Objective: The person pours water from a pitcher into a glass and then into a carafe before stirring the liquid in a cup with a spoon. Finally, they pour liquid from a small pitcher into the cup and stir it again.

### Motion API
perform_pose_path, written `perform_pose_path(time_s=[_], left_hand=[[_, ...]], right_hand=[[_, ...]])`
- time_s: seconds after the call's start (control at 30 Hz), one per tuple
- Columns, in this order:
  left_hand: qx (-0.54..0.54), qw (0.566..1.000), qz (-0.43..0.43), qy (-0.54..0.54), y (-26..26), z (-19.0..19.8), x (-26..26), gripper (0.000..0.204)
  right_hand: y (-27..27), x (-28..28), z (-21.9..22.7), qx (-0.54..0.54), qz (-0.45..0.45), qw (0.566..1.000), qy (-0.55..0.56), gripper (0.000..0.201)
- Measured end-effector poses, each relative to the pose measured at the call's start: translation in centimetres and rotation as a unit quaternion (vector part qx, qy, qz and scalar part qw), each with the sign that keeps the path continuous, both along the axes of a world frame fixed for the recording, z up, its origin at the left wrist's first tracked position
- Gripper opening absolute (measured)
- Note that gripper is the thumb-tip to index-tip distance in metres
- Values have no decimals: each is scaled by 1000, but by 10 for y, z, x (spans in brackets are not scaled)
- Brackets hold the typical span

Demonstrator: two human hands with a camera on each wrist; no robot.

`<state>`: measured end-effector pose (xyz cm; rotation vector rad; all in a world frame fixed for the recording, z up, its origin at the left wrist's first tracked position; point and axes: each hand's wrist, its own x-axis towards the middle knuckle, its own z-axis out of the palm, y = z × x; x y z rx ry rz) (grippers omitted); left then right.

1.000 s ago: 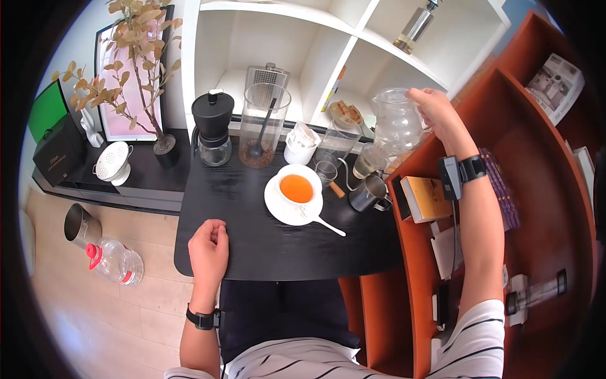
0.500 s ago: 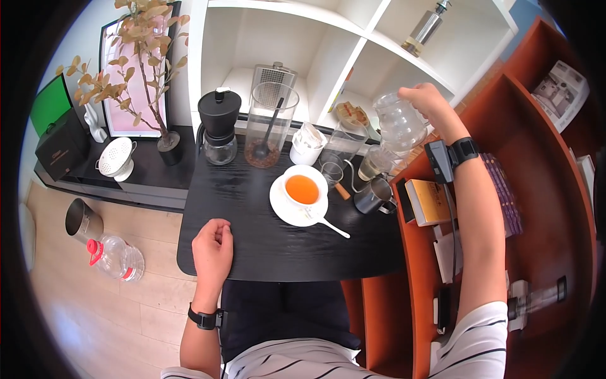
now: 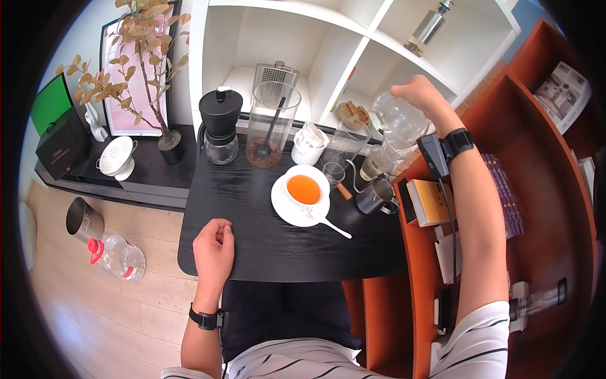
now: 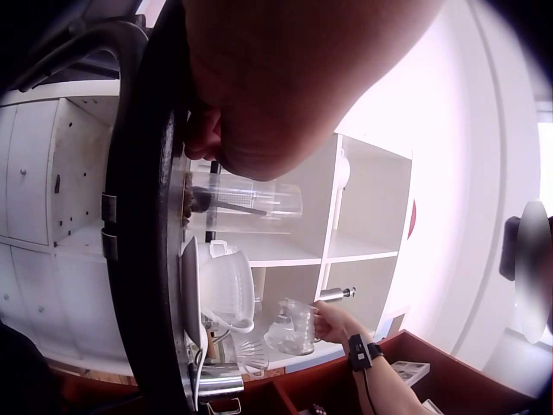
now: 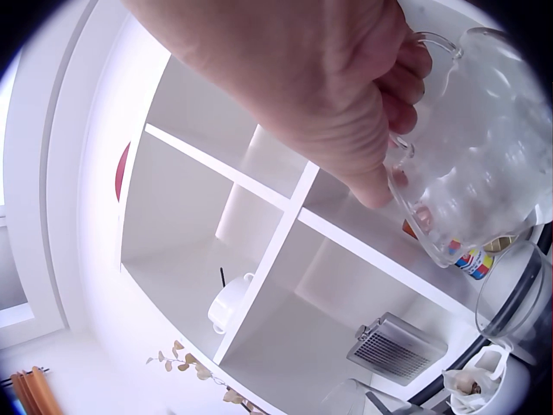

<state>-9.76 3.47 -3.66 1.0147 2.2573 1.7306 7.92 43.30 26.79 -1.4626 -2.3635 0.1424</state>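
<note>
Right hand (image 3: 416, 95): gripping the handle of a clear glass pitcher (image 3: 402, 125), fingers curled through the handle, holding it raised and tilted over the back right corner of the black oval wooden table (image 3: 265, 246), just in front of the white cubby shelf unit (image 3: 328, 38). In the right wrist view the right hand's fingers (image 5: 406, 78) are wrapping round the handle, thumb pressing on the glass wall.

Left hand (image 3: 213, 247): resting on the table's near left edge, fingers loosely curled, holding nothing.

Standing below the pitcher: a small clear glass server (image 3: 377, 165) and a small steel milk jug (image 3: 372, 197). Sitting mid-table: a white cup of amber tea (image 3: 304, 189) on a white saucer (image 3: 281, 208), with a white spoon (image 3: 328, 224) lying on the saucer's rim. Standing along the back edge: a black hand grinder over a glass jar (image 3: 220, 126), a tall clear glass cylinder holding a dark spoon (image 3: 268, 126), a white filter holder (image 3: 307, 144) and a clear measuring beaker (image 3: 344, 142).

Lying on the floor to the left: a clear plastic water bottle with a red cap (image 3: 115, 258).
</note>
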Motion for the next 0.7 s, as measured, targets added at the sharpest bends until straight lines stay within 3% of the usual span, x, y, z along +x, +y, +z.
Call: perform_pose_path(time_s=[0.27,0.7], left_hand=[[5,1000,-1,-8,-1,2,1,8],[9,1000,-2,-2,0,-1,-1,7]], right_hand=[[8,-7,-3,27,14,997,-76,62],[9,-7,2,38,21,994,-102,60]])
